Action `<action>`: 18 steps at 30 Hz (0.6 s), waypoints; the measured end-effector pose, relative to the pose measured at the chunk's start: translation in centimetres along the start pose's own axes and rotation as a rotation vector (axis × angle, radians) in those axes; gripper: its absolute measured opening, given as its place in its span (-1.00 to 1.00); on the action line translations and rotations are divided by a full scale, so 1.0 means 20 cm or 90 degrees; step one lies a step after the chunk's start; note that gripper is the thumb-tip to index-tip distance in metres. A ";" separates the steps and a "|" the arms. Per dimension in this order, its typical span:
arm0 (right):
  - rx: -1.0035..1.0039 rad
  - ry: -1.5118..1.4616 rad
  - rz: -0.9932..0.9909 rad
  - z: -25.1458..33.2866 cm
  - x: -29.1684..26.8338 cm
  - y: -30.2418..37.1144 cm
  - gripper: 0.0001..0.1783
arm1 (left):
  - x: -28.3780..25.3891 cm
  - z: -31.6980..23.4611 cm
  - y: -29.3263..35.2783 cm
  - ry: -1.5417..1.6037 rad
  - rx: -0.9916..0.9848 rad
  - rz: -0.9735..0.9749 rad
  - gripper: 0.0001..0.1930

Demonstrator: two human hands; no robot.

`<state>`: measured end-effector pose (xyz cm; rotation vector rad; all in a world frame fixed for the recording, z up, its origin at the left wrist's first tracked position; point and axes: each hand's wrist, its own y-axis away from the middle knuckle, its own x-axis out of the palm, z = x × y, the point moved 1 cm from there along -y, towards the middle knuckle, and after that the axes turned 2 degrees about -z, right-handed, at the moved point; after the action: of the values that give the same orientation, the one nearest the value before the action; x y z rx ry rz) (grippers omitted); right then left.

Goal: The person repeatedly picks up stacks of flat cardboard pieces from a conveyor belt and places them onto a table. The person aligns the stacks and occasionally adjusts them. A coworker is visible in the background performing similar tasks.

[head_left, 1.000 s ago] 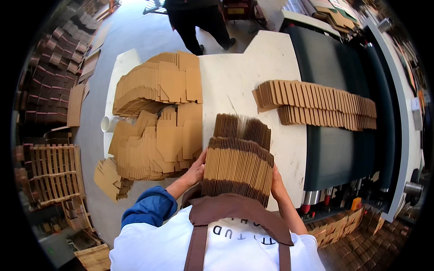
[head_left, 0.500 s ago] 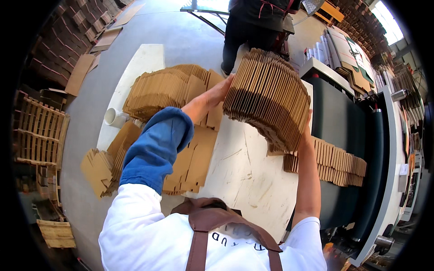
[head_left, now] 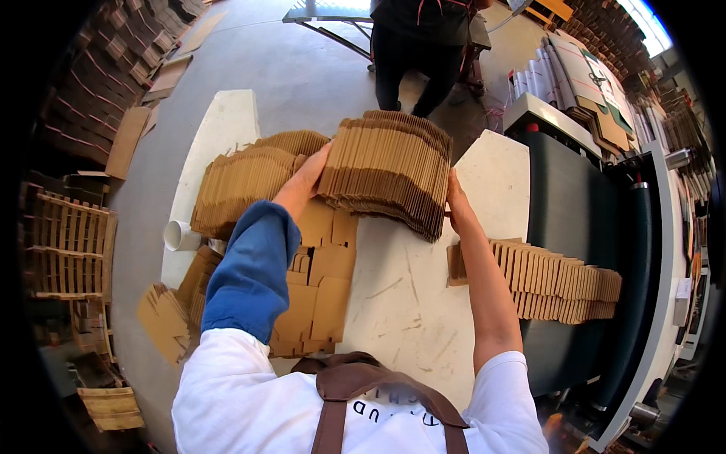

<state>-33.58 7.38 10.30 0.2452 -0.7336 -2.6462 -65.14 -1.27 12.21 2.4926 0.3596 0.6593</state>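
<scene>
The held bundle point(head_left: 384, 168) is matt corrugated cardboard, its stacked edges finely ridged. The desk point(head_left: 393, 299) looks smooth but scuffed. The belt point(head_left: 563, 197) is dark, matt and rubbery-looking; the machine's roller end point(head_left: 645, 412) is shiny metal. The blue sleeve point(head_left: 249, 261) is creased matt cloth, the pallet point(head_left: 72, 246) rough wood.

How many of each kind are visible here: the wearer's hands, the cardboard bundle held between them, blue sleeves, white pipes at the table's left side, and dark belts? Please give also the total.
Wearer's hands: 2, left hand and right hand
Held cardboard bundle: 1
Blue sleeve: 1
White pipe: 1
Dark belt: 1
Total: 6
</scene>
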 end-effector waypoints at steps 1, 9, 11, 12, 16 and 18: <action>-0.019 0.002 -0.011 0.00 0.00 -0.03 0.01 | -0.07 -0.01 -0.04 0.025 0.030 -0.030 -0.37; -0.040 0.017 -0.077 0.04 0.09 0.11 -0.15 | -0.17 -0.09 0.13 -0.631 0.443 -0.337 -0.51; -0.024 0.006 -0.086 -0.02 0.10 0.09 -0.22 | -0.13 -0.10 0.15 -0.667 0.437 -0.363 -0.49; -0.030 0.040 -0.099 0.00 0.15 0.13 -0.21 | -0.19 -0.07 0.11 -0.691 0.523 -0.386 -0.48; -0.130 0.025 -0.192 -0.14 0.03 0.05 -0.32 | 0.00 -0.10 0.13 -0.756 0.631 -0.414 -0.54; -0.168 0.079 -0.299 -0.24 0.05 0.11 -0.50 | 0.14 -0.06 0.29 -0.579 0.689 -0.310 -0.66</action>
<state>-32.55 2.96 7.35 0.5599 -0.3048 -3.0905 -62.70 -4.50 17.51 3.0612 1.0877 -1.1383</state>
